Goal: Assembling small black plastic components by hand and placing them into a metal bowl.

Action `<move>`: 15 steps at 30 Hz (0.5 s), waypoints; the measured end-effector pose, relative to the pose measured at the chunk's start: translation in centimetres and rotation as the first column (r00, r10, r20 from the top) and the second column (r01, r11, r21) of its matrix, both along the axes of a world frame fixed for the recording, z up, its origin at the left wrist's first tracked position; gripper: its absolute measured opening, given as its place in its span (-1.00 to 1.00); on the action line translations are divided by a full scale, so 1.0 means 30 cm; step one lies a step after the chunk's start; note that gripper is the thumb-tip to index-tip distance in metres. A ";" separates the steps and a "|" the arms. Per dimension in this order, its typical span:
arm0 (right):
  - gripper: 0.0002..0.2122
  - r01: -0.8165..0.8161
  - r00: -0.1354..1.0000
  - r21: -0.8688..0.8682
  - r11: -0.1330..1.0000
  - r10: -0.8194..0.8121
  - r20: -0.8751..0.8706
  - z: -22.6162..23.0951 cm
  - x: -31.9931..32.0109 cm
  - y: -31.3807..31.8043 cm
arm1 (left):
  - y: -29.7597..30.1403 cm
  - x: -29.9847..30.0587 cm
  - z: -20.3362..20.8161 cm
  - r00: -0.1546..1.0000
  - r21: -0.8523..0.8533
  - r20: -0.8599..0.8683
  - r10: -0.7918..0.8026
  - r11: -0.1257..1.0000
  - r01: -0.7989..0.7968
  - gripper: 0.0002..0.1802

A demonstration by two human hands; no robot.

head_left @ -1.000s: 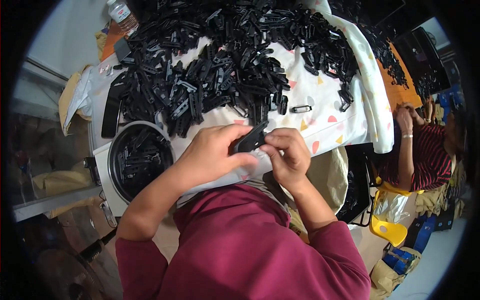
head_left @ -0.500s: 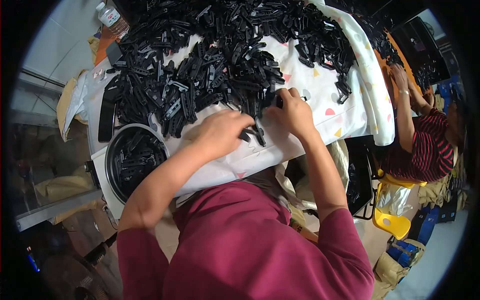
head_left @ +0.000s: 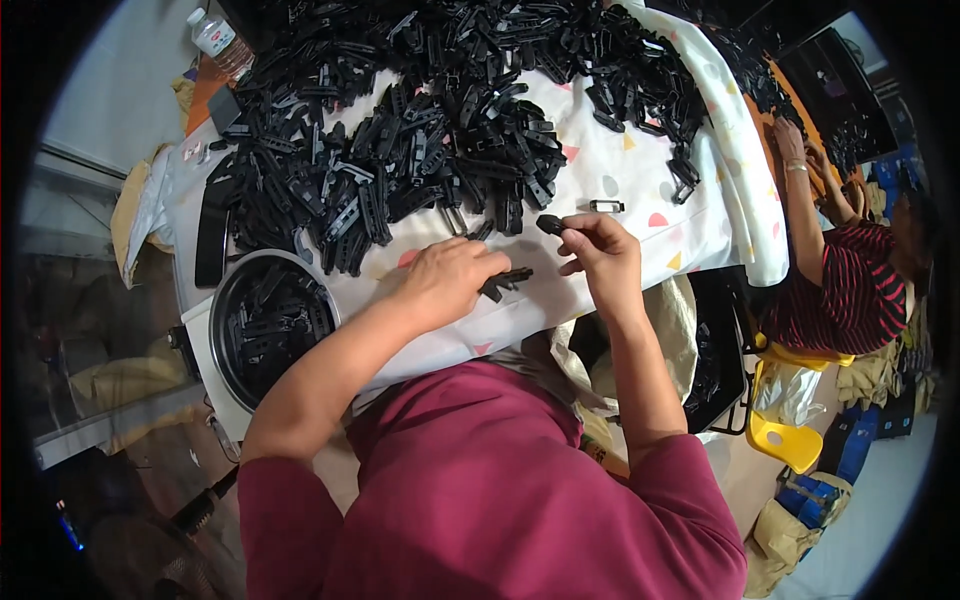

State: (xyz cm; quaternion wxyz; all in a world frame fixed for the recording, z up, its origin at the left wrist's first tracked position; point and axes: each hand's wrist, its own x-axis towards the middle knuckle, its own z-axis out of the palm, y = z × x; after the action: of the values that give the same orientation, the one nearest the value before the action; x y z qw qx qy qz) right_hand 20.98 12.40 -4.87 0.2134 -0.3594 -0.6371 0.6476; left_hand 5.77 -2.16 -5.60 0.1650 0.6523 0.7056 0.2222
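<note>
My left hand (head_left: 447, 280) is closed, low over the patterned white cloth (head_left: 590, 170). Between its thumb and fingers are slim black plastic parts (head_left: 514, 277), their ends poking out toward the right. To the right, my right hand (head_left: 607, 255) pinches a small dark rounded piece (head_left: 550, 224) between thumb and fingertips, apart from the left hand. Just beyond it on the cloth lies a small metal-and-black piece (head_left: 606, 206). A wide heap of black plastic parts (head_left: 420, 140), long and slotted, spreads ahead of both hands.
At my left a round metal bowl (head_left: 232, 378) holds more black parts. Behind it are a dark phone (head_left: 212, 240) and a plastic bottle (head_left: 222, 42). A cloth roll (head_left: 745, 180) edges the table's right side. A person in a striped top (head_left: 845, 290) works at an orange table, beside a yellow chair (head_left: 785, 440).
My right hand has drawn back toward me from the heap's edge, and the dark piece in its fingertips now shows. The small metal-and-black piece lies uncovered. My left hand has shifted slightly.
</note>
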 end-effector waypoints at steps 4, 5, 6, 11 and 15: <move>-0.87 0.067 0.985 -0.238 0.969 -0.102 -0.142 0.014 0.031 -0.013 | 0.023 -0.013 -0.050 0.999 0.024 -0.009 -0.048 0.999 0.048 -0.69; -0.87 0.085 0.983 -0.266 0.960 -0.124 -0.132 0.019 0.041 -0.013 | 0.026 -0.014 -0.050 0.999 0.027 -0.010 -0.047 0.999 0.047 -0.69; -0.87 0.084 0.983 -0.264 0.961 -0.122 -0.134 0.020 0.045 -0.013 | 0.032 -0.012 -0.047 0.998 0.004 -0.016 -0.065 0.998 0.065 -0.71; -0.87 0.012 0.967 -0.299 0.954 -0.087 -0.240 -0.009 0.089 -0.025 | 0.059 0.031 -0.051 0.990 -0.015 -0.138 0.007 1.000 -0.009 -0.75; -0.87 -0.159 0.944 -0.211 0.964 0.085 -0.320 0.011 0.105 -0.068 | 0.046 -0.009 0.029 0.788 -0.266 0.500 0.359 0.930 -0.255 -0.83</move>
State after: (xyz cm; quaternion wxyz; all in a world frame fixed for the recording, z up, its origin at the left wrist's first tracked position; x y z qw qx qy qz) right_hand 24.14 10.37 -4.54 0.2257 -0.2363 -0.5361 0.7783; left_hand 5.51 -0.79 -4.72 0.3781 0.4207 0.7444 0.3549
